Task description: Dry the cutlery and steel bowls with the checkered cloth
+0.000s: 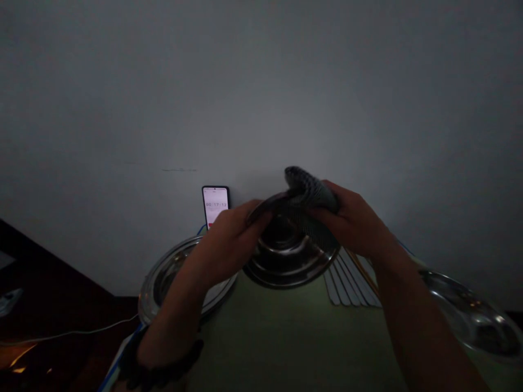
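Observation:
A shiny round metal dish [294, 268] is held tilted above the table, its stepped surface facing me. My left hand [239, 234] grips its rim on the left, with the thumb on the near face and the fingers partly hidden behind. My right hand [351, 215] is closed on a dark checked cloth [312, 190], which is folded over the dish's upper right edge. The cloth covers part of the dish's face.
A phone [216, 202] showing a timer leans on the wall [261, 98]. Metal plates [149, 294] stand at the left, another shiny metal dish [469, 310] at the right. Several flat pale strips [351, 280] lie on the green tabletop [286, 337]. A white cable [93, 330] runs at far left.

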`<move>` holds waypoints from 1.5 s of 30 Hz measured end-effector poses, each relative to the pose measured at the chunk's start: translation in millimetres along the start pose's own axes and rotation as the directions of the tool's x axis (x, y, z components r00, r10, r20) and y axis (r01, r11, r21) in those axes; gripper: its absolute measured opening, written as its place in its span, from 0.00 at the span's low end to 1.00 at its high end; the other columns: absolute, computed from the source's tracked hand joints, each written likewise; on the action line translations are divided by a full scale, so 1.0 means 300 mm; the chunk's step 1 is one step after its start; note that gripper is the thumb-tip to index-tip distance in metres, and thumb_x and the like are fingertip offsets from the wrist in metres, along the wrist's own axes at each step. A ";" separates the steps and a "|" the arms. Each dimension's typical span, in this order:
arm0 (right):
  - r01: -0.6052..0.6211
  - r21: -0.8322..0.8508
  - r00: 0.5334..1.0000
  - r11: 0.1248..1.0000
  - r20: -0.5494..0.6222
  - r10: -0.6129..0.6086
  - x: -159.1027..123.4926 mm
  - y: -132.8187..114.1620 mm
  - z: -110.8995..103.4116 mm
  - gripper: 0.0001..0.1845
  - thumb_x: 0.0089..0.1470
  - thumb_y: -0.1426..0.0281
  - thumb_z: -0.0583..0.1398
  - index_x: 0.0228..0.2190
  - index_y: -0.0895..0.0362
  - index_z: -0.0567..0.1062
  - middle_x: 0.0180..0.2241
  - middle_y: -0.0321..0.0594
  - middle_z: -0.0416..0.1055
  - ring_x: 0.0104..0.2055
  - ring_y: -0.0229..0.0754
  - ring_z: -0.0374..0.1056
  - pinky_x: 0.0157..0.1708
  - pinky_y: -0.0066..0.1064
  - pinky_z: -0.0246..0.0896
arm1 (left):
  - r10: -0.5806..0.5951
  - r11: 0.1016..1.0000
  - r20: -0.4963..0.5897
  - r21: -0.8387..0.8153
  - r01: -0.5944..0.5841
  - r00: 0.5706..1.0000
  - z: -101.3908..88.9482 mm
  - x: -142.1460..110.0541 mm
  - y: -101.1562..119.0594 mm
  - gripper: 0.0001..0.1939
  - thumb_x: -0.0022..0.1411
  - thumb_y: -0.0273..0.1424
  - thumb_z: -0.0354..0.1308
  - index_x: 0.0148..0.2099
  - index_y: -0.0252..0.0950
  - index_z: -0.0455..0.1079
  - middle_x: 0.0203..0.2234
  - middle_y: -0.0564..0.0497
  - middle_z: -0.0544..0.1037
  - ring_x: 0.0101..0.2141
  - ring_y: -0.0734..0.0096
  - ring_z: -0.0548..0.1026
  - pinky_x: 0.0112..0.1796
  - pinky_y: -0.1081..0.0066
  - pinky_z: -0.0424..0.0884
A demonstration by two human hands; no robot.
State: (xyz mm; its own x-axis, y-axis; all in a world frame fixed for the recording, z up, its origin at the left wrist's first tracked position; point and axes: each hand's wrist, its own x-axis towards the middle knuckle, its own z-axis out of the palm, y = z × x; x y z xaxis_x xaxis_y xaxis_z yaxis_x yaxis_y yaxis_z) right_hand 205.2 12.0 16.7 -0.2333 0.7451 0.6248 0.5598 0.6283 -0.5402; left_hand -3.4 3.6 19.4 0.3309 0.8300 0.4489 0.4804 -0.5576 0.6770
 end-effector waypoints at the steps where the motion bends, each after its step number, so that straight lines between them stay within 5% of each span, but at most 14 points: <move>1: -0.021 0.031 0.996 0.999 -0.085 0.024 0.002 0.000 0.004 0.12 0.54 0.63 0.56 0.38 0.55 0.72 0.32 0.37 0.73 0.33 0.39 0.67 0.33 0.31 0.63 | -0.018 0.999 -0.065 -0.038 0.016 0.998 -0.013 -0.001 0.007 0.11 0.61 0.36 0.52 0.36 0.39 0.74 0.26 0.52 0.76 0.29 0.65 0.73 0.30 0.69 0.67; 6: -0.116 0.187 0.917 0.975 -0.358 0.177 0.012 0.016 0.098 0.18 0.56 0.58 0.52 0.45 0.54 0.66 0.43 0.44 0.70 0.44 0.43 0.67 0.42 0.36 0.64 | -0.152 0.919 -0.342 -0.394 0.005 0.927 -0.004 0.014 0.005 0.13 0.58 0.37 0.58 0.45 0.40 0.72 0.40 0.51 0.77 0.44 0.60 0.73 0.44 0.64 0.69; 11: -0.203 0.251 0.939 0.946 -0.223 0.261 0.015 0.068 0.152 0.23 0.52 0.60 0.58 0.47 0.57 0.65 0.46 0.49 0.70 0.47 0.47 0.67 0.47 0.41 0.62 | -0.141 0.846 -0.302 -0.532 -0.044 0.943 0.026 0.028 -0.003 0.17 0.57 0.33 0.59 0.50 0.43 0.68 0.47 0.51 0.76 0.49 0.62 0.71 0.50 0.65 0.66; 16: -0.240 -0.113 0.964 0.964 -0.144 0.223 0.011 0.082 0.075 0.11 0.48 0.66 0.59 0.34 0.58 0.71 0.33 0.45 0.74 0.34 0.45 0.68 0.33 0.37 0.60 | -0.171 0.940 -0.051 -0.307 0.147 0.984 -0.018 0.003 -0.018 0.24 0.54 0.35 0.61 0.54 0.41 0.67 0.45 0.46 0.76 0.41 0.59 0.76 0.40 0.64 0.71; 20: -0.172 -0.322 0.985 0.931 -0.071 0.158 0.003 0.054 0.062 0.03 0.49 0.70 0.56 0.28 0.57 0.69 0.24 0.40 0.70 0.25 0.39 0.63 0.25 0.31 0.51 | -0.122 0.993 0.083 0.013 0.121 0.989 -0.012 -0.009 -0.029 0.20 0.55 0.34 0.58 0.51 0.42 0.70 0.36 0.46 0.79 0.34 0.58 0.76 0.34 0.65 0.70; 29: -0.063 -0.288 0.997 0.956 -0.052 0.050 0.007 0.039 0.103 0.03 0.46 0.73 0.57 0.26 0.55 0.66 0.25 0.37 0.70 0.26 0.38 0.63 0.27 0.30 0.51 | -0.034 0.987 0.124 0.162 0.014 0.992 0.035 -0.004 0.017 0.11 0.58 0.33 0.52 0.39 0.41 0.74 0.26 0.49 0.78 0.24 0.64 0.72 0.26 0.70 0.64; 34: -0.102 -0.153 0.973 0.983 -0.221 0.066 0.010 0.052 0.119 0.09 0.50 0.63 0.58 0.29 0.57 0.70 0.25 0.38 0.71 0.28 0.39 0.65 0.28 0.30 0.55 | -0.061 0.998 0.060 0.018 0.060 0.996 -0.013 -0.005 0.000 0.12 0.59 0.37 0.52 0.40 0.40 0.74 0.30 0.49 0.78 0.31 0.61 0.74 0.32 0.66 0.68; 39: -0.234 0.147 0.867 0.961 -0.415 0.275 0.015 0.077 0.156 0.20 0.53 0.53 0.54 0.28 0.57 0.73 0.27 0.40 0.73 0.30 0.40 0.67 0.30 0.32 0.59 | -0.064 0.987 -0.150 -0.158 0.040 0.987 0.000 0.005 0.003 0.19 0.61 0.38 0.54 0.53 0.40 0.66 0.43 0.48 0.76 0.43 0.58 0.73 0.44 0.62 0.68; 41: -0.338 0.308 0.818 0.890 -0.371 0.439 0.013 0.079 0.180 0.25 0.51 0.49 0.53 0.26 0.58 0.74 0.26 0.42 0.73 0.30 0.41 0.68 0.28 0.32 0.60 | -0.041 0.980 -0.269 -0.199 -0.014 0.962 0.025 0.012 0.012 0.21 0.61 0.37 0.55 0.57 0.43 0.63 0.48 0.50 0.74 0.48 0.60 0.70 0.50 0.63 0.64; 45: -0.465 0.666 0.752 0.583 -0.051 0.658 0.014 0.080 0.255 0.33 0.49 0.43 0.50 0.32 0.60 0.75 0.32 0.48 0.76 0.35 0.44 0.72 0.31 0.33 0.67 | -0.093 0.952 -0.416 -0.302 -0.041 0.905 0.079 0.028 0.003 0.20 0.62 0.37 0.54 0.56 0.48 0.62 0.52 0.54 0.70 0.54 0.64 0.66 0.55 0.67 0.59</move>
State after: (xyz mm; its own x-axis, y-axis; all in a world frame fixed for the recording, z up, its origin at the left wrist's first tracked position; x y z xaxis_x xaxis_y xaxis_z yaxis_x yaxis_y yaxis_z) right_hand 157.0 47.2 -36.8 0.2333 0.9618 0.1432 -0.0944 0.1690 -0.9811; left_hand 19.1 9.8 10.1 -0.0828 0.8062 0.5859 0.1983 -0.5628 0.8024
